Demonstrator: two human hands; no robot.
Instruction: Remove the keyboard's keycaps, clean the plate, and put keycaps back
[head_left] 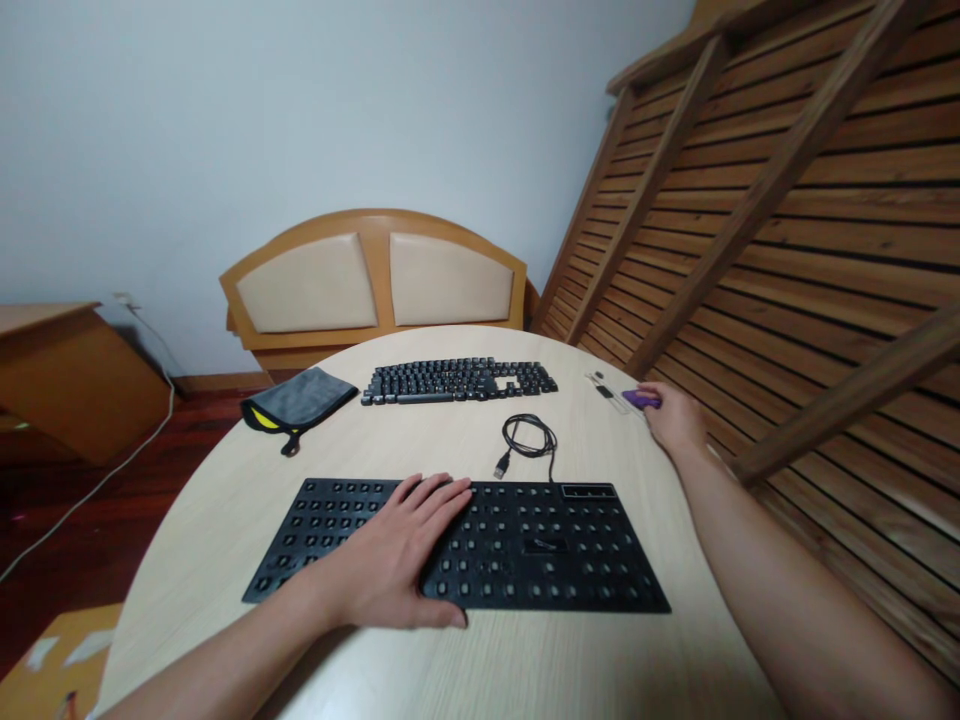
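A black keyboard base (525,580) with its keycaps off lies flat near the front of the round table. My left hand (405,555) rests on its middle, fingers stretched out flat and the thumb by the front edge. Behind it sits the coiled USB cable (553,440). At the table's right edge, my right hand (675,415) is closed around a small purple object (641,399) whose kind I cannot make out. Just left of that hand lie small thin tools (606,391). The removed black keycaps (450,380) are laid out in keyboard order towards the back.
A grey cloth with a yellow inside (300,400) lies at the table's left edge. Beyond the round table (225,500) stands a wooden headboard (381,270). Wooden slats (787,250) lean close on the right. A white cord (105,480) runs across the floor at left.
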